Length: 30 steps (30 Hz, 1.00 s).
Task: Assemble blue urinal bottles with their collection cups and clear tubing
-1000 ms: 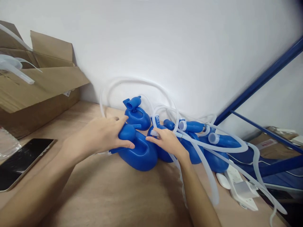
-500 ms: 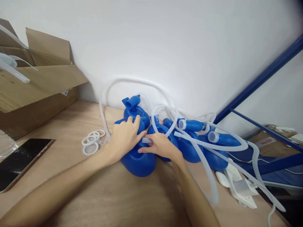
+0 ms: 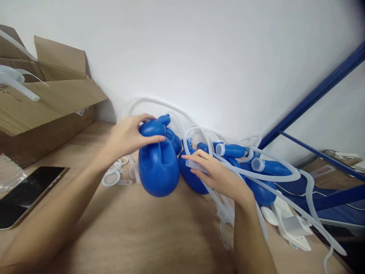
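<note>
My left hand (image 3: 134, 133) is closed round the neck of a blue plastic urinal bottle (image 3: 159, 175), which is tilted with its handle and rounded body towards me. To its right, my right hand (image 3: 216, 171) grips a translucent tube (image 3: 194, 165) near its end. Below that hand, a translucent cap with a loop strap (image 3: 225, 213) hangs on tubing. Behind the held bottle stands another blue bottle (image 3: 173, 140), partly hidden. More blue bottles (image 3: 194, 179) with white caps and tubes lie to the right, close to my right hand.
Several white ring-strapped caps (image 3: 111, 178) lie left of the bottle. A phone (image 3: 28, 194) and an open cardboard box (image 3: 57, 102) with tubing are at the left. At the right are a power strip (image 3: 293, 232), a white mouse (image 3: 268, 215) and a blue metal frame (image 3: 319, 95).
My left hand has shifted its hold to the bottle's neck and raised and turned the bottle. My right hand has moved right, away from the bottle, with the tube.
</note>
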Motion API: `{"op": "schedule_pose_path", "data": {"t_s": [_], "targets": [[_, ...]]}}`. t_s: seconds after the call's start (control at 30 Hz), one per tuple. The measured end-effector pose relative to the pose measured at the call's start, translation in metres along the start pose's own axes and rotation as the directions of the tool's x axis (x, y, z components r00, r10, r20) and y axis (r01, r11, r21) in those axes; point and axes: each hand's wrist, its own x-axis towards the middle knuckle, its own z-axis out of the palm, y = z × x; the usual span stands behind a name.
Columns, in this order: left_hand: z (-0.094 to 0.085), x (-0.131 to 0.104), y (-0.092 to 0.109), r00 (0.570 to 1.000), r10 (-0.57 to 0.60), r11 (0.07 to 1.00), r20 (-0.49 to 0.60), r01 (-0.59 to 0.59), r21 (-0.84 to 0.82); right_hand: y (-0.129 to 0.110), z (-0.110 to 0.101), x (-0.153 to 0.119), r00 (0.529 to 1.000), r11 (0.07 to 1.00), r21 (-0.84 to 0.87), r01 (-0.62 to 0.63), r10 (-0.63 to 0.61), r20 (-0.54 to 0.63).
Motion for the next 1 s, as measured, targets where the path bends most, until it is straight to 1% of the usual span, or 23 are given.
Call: {"op": "schedule_pose_path", "data": {"t_s": [0.07,0.13,0.17,0.23,0.27,0.3,0.37,0.4,0.47,0.53,0.6,0.7,0.8,0.93,1.0], "targets": [[-0.021,0.0,-0.009,0.989,-0.021,1.0,-0.149,0.02,-0.005,0.001,-0.001,-0.002,1.0,0.999,-0.054,0.002,-0.002,0.002],[-0.04,-0.001,-0.021,0.951,-0.044,0.999,-0.307,0.051,0.016,0.002,0.0,-0.003,0.999,0.983,-0.175,-0.048,0.045,-0.019],[-0.048,-0.001,-0.029,0.927,-0.063,0.996,-0.369,0.079,0.029,0.003,0.001,-0.003,0.996,0.963,-0.255,-0.09,0.083,-0.039],[-0.061,-0.002,-0.047,0.885,-0.117,0.986,-0.451,0.156,0.051,0.004,0.003,-0.002,0.984,0.896,-0.406,-0.178,0.157,-0.084],[-0.066,-0.002,-0.057,0.873,-0.137,0.979,-0.469,0.191,0.07,0.005,0.004,-0.002,0.978,0.866,-0.454,-0.208,0.181,-0.103],[-0.07,-0.002,-0.067,0.87,-0.146,0.97,-0.472,0.22,0.104,0.007,0.004,-0.001,0.974,0.85,-0.476,-0.225,0.193,-0.117],[-0.076,-0.001,-0.087,0.883,-0.171,0.936,-0.438,0.285,0.208,0.01,0.003,-0.001,0.974,0.863,-0.452,-0.225,0.185,-0.131],[-0.078,0.0,-0.096,0.897,-0.196,0.911,-0.397,0.316,0.265,0.012,0.002,0.0,0.976,0.884,-0.416,-0.213,0.172,-0.135],[-0.079,0.002,-0.113,0.923,-0.264,0.863,-0.28,0.356,0.358,0.015,0.001,0.001,0.977,0.926,-0.323,-0.196,0.155,-0.149],[-0.077,0.005,-0.128,0.942,-0.286,0.846,-0.176,0.334,0.416,0.016,0.001,0.002,0.972,0.953,-0.228,-0.2,0.164,-0.168],[-0.072,0.01,-0.14,0.963,-0.245,0.855,-0.117,0.271,0.443,0.016,0.001,0.002,0.97,0.969,-0.142,-0.203,0.179,-0.165],[-0.063,0.016,-0.154,0.974,-0.207,0.878,-0.098,0.229,0.42,0.015,0.002,0.002,0.973,0.976,-0.036,-0.213,0.209,-0.094],[-0.053,0.022,-0.162,0.972,-0.22,0.912,-0.087,0.237,0.334,0.015,0.003,0.003,0.976,0.976,0.078,-0.203,0.209,-0.066],[-0.037,0.028,-0.173,0.977,-0.214,0.942,0.006,0.204,0.265,0.019,0.006,0.005,0.992,0.982,0.17,-0.086,0.1,-0.079],[-0.029,0.029,-0.179,0.978,-0.207,0.949,0.031,0.193,0.249,0.022,0.008,0.006,0.996,0.981,0.192,-0.035,0.049,-0.072]]}}
